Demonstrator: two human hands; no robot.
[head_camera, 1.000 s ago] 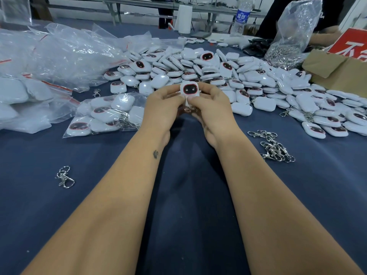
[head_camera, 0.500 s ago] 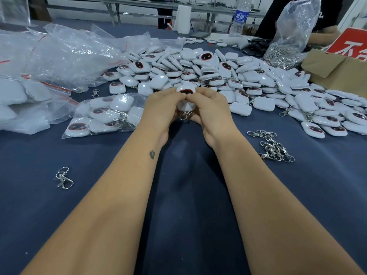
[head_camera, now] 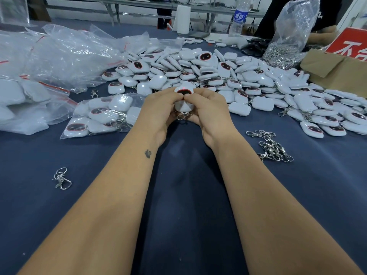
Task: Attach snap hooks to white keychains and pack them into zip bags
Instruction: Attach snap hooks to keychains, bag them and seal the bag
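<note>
Both hands meet above the table (head_camera: 178,195). The left hand (head_camera: 158,110) and right hand (head_camera: 208,112) each grasp one white keychain (head_camera: 183,98) with curled fingers, thumbs pressed together on its top face. A snap hook (head_camera: 183,116) hangs below it between the palms. The keychain pile (head_camera: 228,76) lies just beyond. A filled zip bag (head_camera: 101,116) rests left; loose hooks (head_camera: 272,145) lie right.

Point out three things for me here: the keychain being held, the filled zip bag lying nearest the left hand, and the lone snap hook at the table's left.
keychain (head_camera: 184,91), head view, on its dark face.
zip bag (head_camera: 103,114), head view, on its middle.
snap hook (head_camera: 61,179), head view, on its metal body.
</note>
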